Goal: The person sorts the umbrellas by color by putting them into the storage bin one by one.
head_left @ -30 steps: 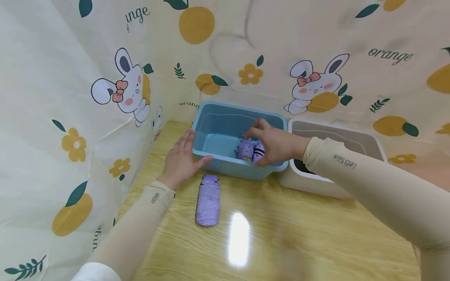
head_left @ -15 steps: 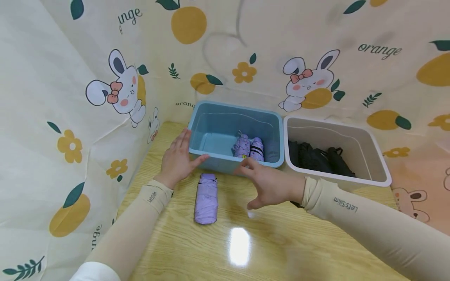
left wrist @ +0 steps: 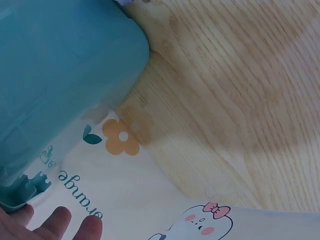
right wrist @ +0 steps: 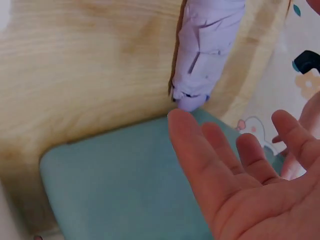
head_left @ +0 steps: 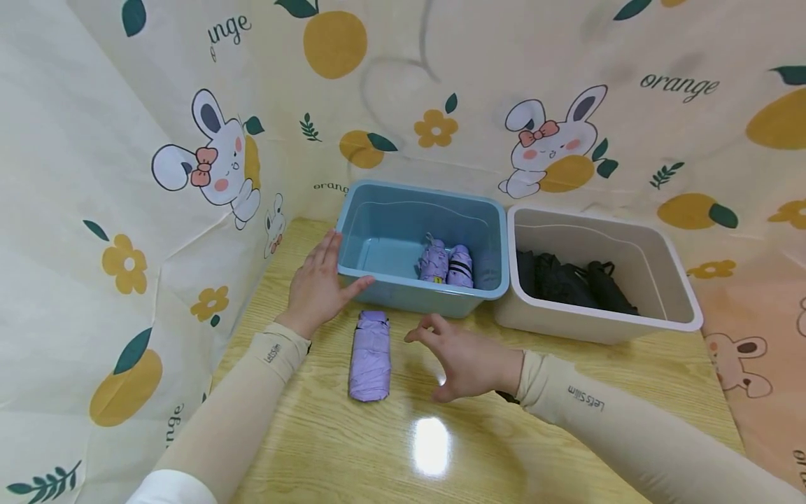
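My left hand rests with straight fingers against the left end of the blue bin; in the left wrist view its fingertips are at the bin's rim. Inside that bin, two folded purple umbrellas lie side by side toward the right. A third folded purple umbrella lies on the table in front of the bin. Just right of it hovers my right hand, thumb and fingers spread apart and holding nothing. The right wrist view shows its relaxed fingers near the end of this purple umbrella.
A beige bin stands against the blue bin's right side, with several black folded umbrellas in it. Behind both bins and at the left hangs a printed cloth. The wooden table has a bright light reflection.
My right hand has come out from above the blue bin, down toward the front, and is now beside the purple umbrella on the table. My left hand has stayed at the bin.
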{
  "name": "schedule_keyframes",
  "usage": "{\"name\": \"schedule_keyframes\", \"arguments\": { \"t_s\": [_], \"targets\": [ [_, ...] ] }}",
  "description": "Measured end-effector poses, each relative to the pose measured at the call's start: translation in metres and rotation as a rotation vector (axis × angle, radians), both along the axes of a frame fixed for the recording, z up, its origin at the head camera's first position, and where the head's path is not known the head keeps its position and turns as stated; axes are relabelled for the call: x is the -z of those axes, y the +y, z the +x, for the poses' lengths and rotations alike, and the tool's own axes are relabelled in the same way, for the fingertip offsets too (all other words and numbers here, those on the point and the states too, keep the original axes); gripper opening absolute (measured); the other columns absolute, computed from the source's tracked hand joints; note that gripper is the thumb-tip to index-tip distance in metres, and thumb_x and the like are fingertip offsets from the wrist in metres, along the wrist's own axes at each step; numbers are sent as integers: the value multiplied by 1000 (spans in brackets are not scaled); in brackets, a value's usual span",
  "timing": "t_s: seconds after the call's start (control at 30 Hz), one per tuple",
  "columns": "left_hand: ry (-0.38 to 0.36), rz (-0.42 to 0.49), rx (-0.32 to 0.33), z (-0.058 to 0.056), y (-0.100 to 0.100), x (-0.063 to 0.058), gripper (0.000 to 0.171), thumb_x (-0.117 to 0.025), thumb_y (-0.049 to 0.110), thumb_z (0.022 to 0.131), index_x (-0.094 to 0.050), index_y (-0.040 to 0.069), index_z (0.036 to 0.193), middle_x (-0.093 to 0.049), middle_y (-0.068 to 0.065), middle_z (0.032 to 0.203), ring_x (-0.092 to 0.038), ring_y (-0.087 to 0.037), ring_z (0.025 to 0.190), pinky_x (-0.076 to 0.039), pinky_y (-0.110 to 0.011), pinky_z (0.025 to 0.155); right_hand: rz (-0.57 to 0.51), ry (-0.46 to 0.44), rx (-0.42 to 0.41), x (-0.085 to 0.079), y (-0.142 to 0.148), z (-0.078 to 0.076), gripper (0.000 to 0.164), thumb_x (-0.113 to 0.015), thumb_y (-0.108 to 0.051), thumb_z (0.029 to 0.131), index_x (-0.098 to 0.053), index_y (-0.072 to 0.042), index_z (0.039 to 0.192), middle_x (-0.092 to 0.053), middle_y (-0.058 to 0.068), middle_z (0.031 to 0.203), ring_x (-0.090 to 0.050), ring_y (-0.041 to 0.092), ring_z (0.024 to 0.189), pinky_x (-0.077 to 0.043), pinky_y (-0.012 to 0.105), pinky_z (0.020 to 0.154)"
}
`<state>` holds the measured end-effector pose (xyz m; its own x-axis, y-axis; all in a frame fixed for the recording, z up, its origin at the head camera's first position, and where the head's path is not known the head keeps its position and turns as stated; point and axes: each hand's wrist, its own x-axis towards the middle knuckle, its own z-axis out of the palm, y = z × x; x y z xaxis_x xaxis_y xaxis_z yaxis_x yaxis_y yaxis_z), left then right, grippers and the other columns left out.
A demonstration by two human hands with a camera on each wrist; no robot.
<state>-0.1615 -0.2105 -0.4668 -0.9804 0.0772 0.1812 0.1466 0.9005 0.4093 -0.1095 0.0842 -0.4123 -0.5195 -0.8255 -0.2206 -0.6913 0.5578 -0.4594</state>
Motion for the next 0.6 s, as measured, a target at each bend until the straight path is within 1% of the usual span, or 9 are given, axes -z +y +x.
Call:
{"name": "schedule_keyframes", "arguments": {
  "t_s": [0.23, 0.43, 0.6],
  "targets": [
    [-5, 6, -7, -1, 0, 1, 110, -54, 77, 85, -16, 5, 160, -12, -8, 166, -26, -36, 146, -40, -56, 104, -6, -18, 18, 8, -4, 1, 91, -92, -34, 68, -46, -13, 144, -40, 11, 133, -57, 17, 89, -53, 31, 77],
    [15, 25, -13, -1, 1, 1, 111, -58, 76, 83, -20, 5, 159, -17, -10, 165, -28, -36, 145, -42, -56, 102, -10, -14, 18, 14, -7, -1, 92, -92, -35, 67, -46, -11, 143, -41, 13, 133, -58, 21, 96, -53, 33, 81],
    [34, 37, -11, -1, 1, 0, 110, -60, 75, 82, -23, 4, 158, -21, -12, 163, -30, -36, 144, -43, -56, 101, 4, -11, 29, 18, -11, -3, 93, -92, -36, 67, -45, -11, 144, -42, 13, 134, -59, 21, 96, -54, 34, 81]
  ]
}}
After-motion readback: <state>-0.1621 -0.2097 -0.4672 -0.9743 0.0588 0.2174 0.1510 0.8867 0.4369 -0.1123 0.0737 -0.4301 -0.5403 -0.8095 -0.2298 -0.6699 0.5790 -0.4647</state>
